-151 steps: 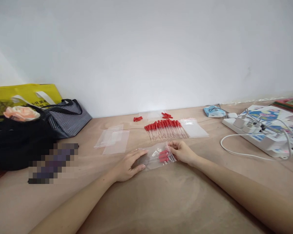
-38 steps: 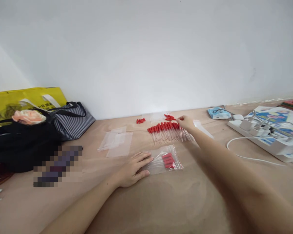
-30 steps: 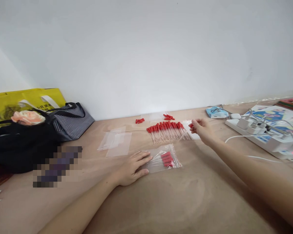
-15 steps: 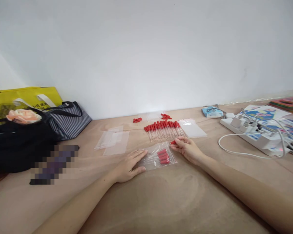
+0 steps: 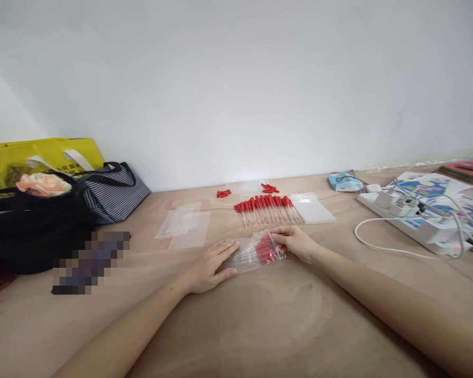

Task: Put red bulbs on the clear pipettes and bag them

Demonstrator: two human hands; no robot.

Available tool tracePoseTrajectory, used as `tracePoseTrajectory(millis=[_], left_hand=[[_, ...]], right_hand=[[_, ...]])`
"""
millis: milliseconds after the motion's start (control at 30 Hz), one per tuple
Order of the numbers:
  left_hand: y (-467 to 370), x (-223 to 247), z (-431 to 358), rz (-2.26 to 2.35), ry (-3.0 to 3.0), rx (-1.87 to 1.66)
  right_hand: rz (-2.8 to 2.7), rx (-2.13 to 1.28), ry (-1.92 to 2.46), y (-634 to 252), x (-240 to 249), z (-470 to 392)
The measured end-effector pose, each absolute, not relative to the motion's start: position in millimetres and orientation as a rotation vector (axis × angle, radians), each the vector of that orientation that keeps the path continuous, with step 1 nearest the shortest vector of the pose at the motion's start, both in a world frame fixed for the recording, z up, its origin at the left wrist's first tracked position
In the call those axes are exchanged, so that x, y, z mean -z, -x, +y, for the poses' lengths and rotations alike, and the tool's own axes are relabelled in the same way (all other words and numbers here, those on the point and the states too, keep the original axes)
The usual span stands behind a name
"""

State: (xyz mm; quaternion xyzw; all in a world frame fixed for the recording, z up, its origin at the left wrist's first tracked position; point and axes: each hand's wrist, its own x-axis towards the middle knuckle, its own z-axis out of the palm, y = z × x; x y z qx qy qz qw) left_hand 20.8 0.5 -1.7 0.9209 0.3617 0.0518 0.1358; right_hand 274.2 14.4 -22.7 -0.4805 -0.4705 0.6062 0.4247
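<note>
A clear plastic bag [image 5: 242, 258] lies on the table between my hands, with several red-headed sticks [image 5: 265, 249] inside, heads to the right. My left hand [image 5: 213, 266] rests with fingers spread, its fingertips on the bag's left end. At the bag's right end my right hand [image 5: 294, 241] has its fingers closed at the edge beside the red heads; what they pinch is partly hidden. Behind the bag is a row of red-headed sticks [image 5: 265, 203], heads toward the wall.
Flat clear bags [image 5: 189, 227] lie left, more bags [image 5: 313, 209] right of the row. Small red pieces [image 5: 223, 193] sit near the wall. A power strip [image 5: 410, 223] with cables and a blue packet [image 5: 345, 182] are right; a striped bag [image 5: 114, 194] stands left.
My right hand has moved slightly left and down to the bag's end. The red stick it held outside the bag no longer shows separately; the red heads inside look more bunched.
</note>
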Motion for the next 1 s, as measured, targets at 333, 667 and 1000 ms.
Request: tracePoseTrajectory(millis=[333, 667, 1000], left_hand=[[-20.4, -0.1, -0.7, 0.924, -2.669, -0.218], [-20.8, 0.3, -0.2, 0.913, -2.675, -0.24], [-28.9, -3.4, 0.6, 0.997, -2.53, -0.447]], right_hand=[[-1.335, -1.387, 1.26, -272.9, 26.5, 17.0], [-1.503, -1.452, 1.264, -281.3, 12.5, -4.9], [-1.334, -1.334, 1.319, -275.9, 24.1, -2.8]])
